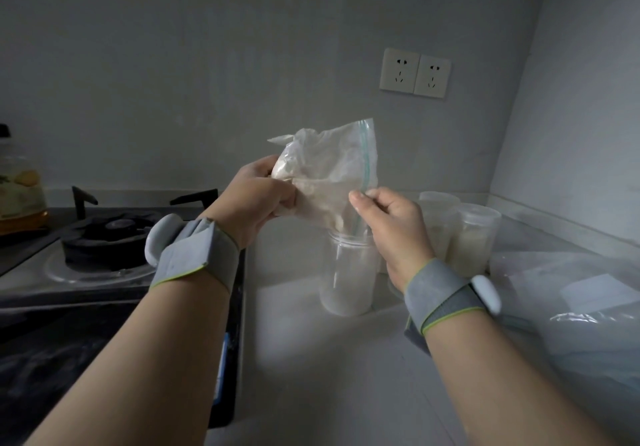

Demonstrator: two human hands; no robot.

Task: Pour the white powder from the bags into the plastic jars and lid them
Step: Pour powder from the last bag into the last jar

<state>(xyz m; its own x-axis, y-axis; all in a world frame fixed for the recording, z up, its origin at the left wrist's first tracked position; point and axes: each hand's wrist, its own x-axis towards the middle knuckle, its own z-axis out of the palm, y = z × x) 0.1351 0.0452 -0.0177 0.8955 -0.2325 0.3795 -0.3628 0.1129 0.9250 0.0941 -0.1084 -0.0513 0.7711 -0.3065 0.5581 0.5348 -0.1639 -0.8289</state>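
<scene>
My left hand (261,196) has its fingers curled round the bunched bottom end of the bag (332,165), and my right hand (393,227) pinches the edge by the green zip (367,161) between thumb and fingers, so both hands are closed on the same bag. It hangs tilted between them above the counter (311,359), bottom end raised, and its lower corner at the mouth dips into the top of the open jar (348,279). I judge the film thin and limp: it holds no shape of its own, and the load will slump wherever I let it sag. So the bunched end is the place to lift, and the zip strip, the one stiff line, is the place to steer the spout. It looks light now, with a thin clinging layer left inside. The plastic is likely slick, so I would pinch firmly rather than squeeze, since a squeeze could puff powder out. The jar is clear and stands upright, with powder (343,303) in its bottom part; it probably tips easily, so I would not drag the bag against its rim. Just behind it stand two more jars (472,237), which seem filled and lidded. Flattened bags (571,289) lie to the right, and a stove (104,244) sits to the left.
</scene>
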